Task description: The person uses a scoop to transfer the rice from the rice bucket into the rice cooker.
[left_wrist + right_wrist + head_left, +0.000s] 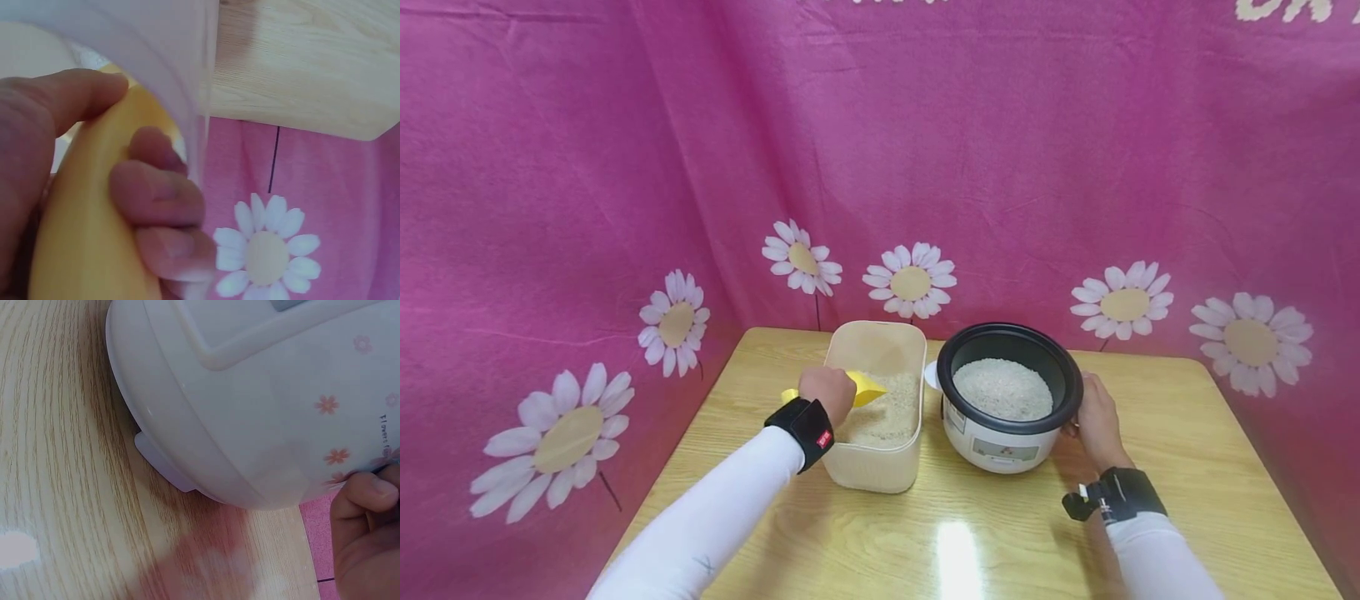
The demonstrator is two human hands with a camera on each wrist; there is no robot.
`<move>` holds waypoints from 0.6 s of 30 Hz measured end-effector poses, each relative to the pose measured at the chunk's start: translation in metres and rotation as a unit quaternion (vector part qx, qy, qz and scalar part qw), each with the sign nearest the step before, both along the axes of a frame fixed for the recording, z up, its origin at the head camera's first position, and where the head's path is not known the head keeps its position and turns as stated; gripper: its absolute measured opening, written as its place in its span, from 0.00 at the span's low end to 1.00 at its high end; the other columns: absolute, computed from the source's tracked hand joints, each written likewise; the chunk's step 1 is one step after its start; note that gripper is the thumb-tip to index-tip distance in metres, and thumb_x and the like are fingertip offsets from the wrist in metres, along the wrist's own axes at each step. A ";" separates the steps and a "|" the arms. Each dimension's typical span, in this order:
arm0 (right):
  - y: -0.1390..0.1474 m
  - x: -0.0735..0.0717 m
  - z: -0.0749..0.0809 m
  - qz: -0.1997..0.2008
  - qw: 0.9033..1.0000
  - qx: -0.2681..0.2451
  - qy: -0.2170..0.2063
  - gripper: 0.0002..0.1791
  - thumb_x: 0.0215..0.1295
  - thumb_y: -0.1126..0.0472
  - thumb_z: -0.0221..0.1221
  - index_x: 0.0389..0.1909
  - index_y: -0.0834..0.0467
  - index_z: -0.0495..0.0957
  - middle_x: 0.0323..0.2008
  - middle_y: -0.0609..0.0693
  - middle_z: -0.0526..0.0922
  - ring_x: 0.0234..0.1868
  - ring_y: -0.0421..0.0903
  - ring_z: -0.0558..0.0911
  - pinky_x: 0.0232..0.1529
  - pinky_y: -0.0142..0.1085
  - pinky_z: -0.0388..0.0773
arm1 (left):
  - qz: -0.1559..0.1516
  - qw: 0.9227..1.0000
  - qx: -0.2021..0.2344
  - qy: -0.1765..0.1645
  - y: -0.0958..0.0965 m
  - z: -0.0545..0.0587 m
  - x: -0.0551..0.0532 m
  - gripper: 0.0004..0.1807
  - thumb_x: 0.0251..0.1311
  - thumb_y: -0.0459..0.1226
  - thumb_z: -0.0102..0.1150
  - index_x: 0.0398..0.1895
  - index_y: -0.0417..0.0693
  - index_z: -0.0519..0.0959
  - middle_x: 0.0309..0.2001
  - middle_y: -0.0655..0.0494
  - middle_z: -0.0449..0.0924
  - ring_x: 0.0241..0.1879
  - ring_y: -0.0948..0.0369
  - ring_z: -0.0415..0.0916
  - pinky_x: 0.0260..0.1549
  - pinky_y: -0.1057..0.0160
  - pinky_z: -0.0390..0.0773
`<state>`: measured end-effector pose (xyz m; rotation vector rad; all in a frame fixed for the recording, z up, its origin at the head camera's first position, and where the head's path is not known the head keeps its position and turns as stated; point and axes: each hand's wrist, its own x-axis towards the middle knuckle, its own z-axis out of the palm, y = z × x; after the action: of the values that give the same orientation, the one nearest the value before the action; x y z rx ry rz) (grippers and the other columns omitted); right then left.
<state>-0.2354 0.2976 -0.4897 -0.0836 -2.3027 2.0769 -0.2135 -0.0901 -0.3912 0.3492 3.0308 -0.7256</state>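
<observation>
My left hand (829, 395) grips the handle of a yellow scoop (867, 388), whose head is over the rice (891, 408) inside a cream plastic bin (880, 467). In the left wrist view, fingers and thumb curl round the scoop's yellow handle (87, 219), close to the bin's wall. To the right stands a white rice cooker (1007, 450) with a black rim and white rice (1002, 389) in it; no lid is on it. My right hand (1099, 421) holds the cooker at its right side. The right wrist view shows curled fingers against the cooker's flower-printed side (281, 412).
Both containers stand side by side on a light wooden table (1195, 467), near its back edge. A pink curtain (1000, 167) with large daisies encloses the table at the back and sides.
</observation>
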 end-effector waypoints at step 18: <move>0.007 -0.014 -0.020 0.002 1.000 -0.010 0.008 0.19 0.85 0.43 0.34 0.46 0.52 0.67 0.18 0.39 0.70 0.14 0.41 0.69 0.16 0.42 0.68 | 0.082 0.994 -0.010 -0.068 0.018 -0.011 0.001 0.06 0.66 0.37 0.62 0.36 0.50 0.88 0.28 0.59 0.82 0.24 0.62 0.69 0.24 0.63 0.75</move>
<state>-0.2489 0.3045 -0.5101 -0.0610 -2.2745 2.0960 -0.2124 -0.0721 -0.4026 0.1411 2.8805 -0.6893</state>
